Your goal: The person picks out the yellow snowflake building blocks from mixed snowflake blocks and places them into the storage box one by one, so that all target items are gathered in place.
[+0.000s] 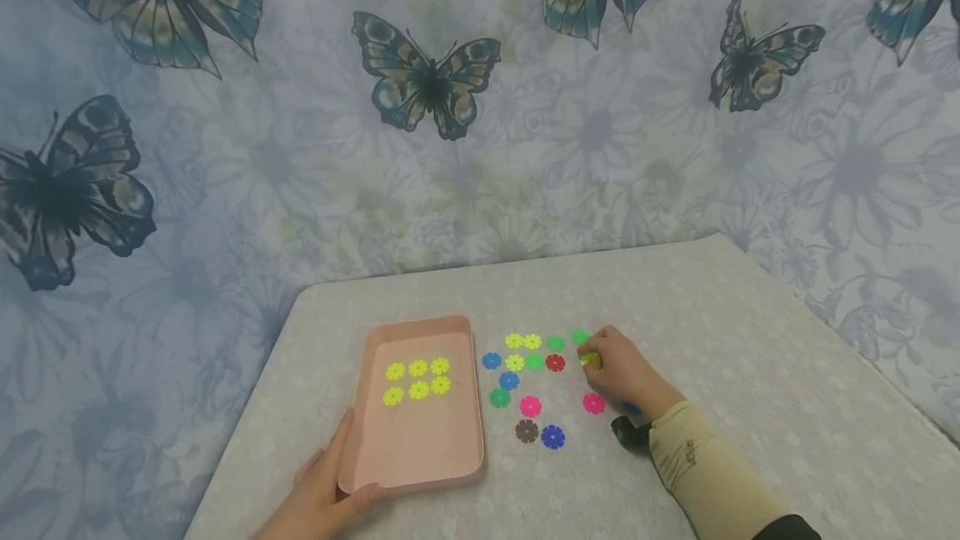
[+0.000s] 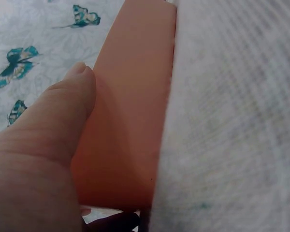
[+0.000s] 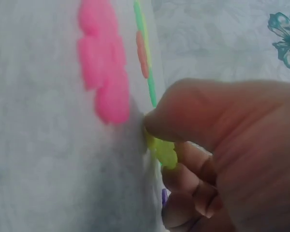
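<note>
My left hand grips the near left corner of a pink tray, thumb at its near edge. Close up in the left wrist view, the thumb lies against the tray's wall. Several yellow notched plastic discs lie inside in two rows. To the right of the tray, my right hand pinches another yellow disc between thumb and fingers, low over the cloth. A green disc lies just beyond its fingertips, and a pink disc on its near side.
Loose discs lie between tray and right hand: yellow, green, red, light blue, pink, brown and dark blue. A pale cloth covers the table, with a butterfly-patterned wall behind it.
</note>
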{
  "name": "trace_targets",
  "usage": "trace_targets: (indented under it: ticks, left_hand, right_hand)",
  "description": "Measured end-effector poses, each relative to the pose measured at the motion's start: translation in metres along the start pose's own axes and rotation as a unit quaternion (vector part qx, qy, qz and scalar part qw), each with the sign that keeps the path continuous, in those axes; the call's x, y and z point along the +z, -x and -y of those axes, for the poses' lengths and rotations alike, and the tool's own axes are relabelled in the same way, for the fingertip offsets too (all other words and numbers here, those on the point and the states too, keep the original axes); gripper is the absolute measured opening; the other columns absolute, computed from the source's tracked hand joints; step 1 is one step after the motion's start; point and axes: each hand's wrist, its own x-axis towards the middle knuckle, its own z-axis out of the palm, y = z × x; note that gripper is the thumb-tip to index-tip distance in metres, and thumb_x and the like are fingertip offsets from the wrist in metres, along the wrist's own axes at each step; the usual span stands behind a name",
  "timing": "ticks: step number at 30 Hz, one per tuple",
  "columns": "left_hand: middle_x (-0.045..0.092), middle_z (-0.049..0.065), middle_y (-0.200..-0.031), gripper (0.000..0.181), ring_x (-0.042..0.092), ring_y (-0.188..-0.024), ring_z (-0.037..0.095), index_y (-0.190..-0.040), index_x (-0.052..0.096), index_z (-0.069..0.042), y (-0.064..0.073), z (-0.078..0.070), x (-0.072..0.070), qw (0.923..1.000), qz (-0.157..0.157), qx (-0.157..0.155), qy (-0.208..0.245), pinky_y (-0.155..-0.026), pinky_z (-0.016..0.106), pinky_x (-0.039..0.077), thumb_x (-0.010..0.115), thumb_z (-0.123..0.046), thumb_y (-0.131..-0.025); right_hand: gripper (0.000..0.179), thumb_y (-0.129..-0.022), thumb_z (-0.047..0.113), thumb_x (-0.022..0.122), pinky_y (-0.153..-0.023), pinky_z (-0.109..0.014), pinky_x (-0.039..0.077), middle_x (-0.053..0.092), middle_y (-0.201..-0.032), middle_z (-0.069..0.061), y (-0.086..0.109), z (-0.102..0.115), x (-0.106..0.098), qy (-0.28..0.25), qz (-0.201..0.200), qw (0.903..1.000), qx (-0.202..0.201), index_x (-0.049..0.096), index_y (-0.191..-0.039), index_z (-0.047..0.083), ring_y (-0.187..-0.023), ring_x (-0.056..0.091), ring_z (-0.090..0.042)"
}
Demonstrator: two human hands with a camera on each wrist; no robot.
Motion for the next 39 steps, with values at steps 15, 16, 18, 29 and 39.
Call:
trace_targets:
  ticks: [15, 16, 18, 29, 39]
  left_hand:
    - [0.019, 0.023, -0.169, 0.116, 0.030, -0.150, 0.049, -0.166, -0.004, -0.014, 0.000, -0.001, -0.001, 0.9997, 0.012, -0.019, 0.001, -0.117, 0.072, 0.006, 0.074, -0.055, -0.091]
    - [0.019, 0.023, -0.169, 0.116, 0.030, -0.150, 0.050, -0.166, -0.004, -0.014, 0.000, -0.001, -0.001, 0.9996, 0.014, -0.023, 0.002, -0.117, 0.072, 0.005, 0.073, -0.056, -0.091]
    - [0.018, 0.023, -0.170, 0.116, 0.030, -0.149, 0.050, -0.166, -0.004, -0.015, 0.000, -0.001, -0.002, 0.9995, 0.016, -0.028, 0.001, -0.117, 0.072, 0.005, 0.073, -0.057, -0.091]
    - [0.025, 0.024, -0.168, 0.114, 0.034, -0.148, 0.047, -0.167, -0.001, -0.014, -0.002, 0.001, 0.002, 1.0000, -0.006, 0.005, -0.005, -0.116, 0.067, 0.010, 0.074, -0.055, -0.090]
    - [0.026, 0.027, -0.166, 0.112, 0.035, -0.147, 0.048, -0.167, 0.001, -0.013, -0.001, 0.003, 0.000, 0.9985, -0.034, 0.041, -0.012, -0.114, 0.068, 0.014, 0.075, -0.049, -0.091]
  right_hand:
    - [0.029, -0.083, -0.002, 0.069, -0.096, -0.049, 0.054, 0.064, -0.110, -0.014, 0.007, 0.015, -0.018, 0.035, 0.058, 0.9977, 0.010, 0.078, -0.111, -0.004, -0.108, 0.062, -0.031]
    - [0.028, -0.083, -0.002, 0.069, -0.096, -0.050, 0.055, 0.065, -0.109, -0.015, 0.007, 0.015, -0.019, 0.033, 0.057, 0.9978, 0.008, 0.078, -0.109, -0.005, -0.107, 0.064, -0.032]
    - [0.026, -0.083, -0.001, 0.069, -0.097, -0.051, 0.055, 0.067, -0.109, -0.017, 0.008, 0.014, -0.020, 0.031, 0.057, 0.9979, 0.003, 0.078, -0.107, -0.006, -0.107, 0.065, -0.034]
    - [0.030, -0.087, 0.007, 0.071, -0.080, -0.042, 0.056, 0.069, -0.111, -0.015, 0.010, 0.008, -0.026, -0.036, 0.020, 0.9977, 0.053, 0.077, -0.116, -0.001, -0.093, 0.062, -0.024]
    - [0.026, -0.095, 0.019, 0.071, -0.072, -0.032, 0.057, 0.071, -0.119, -0.007, -0.028, 0.125, -0.033, -0.169, -0.025, 0.9830, -0.067, 0.077, -0.119, 0.009, -0.099, 0.066, -0.022]
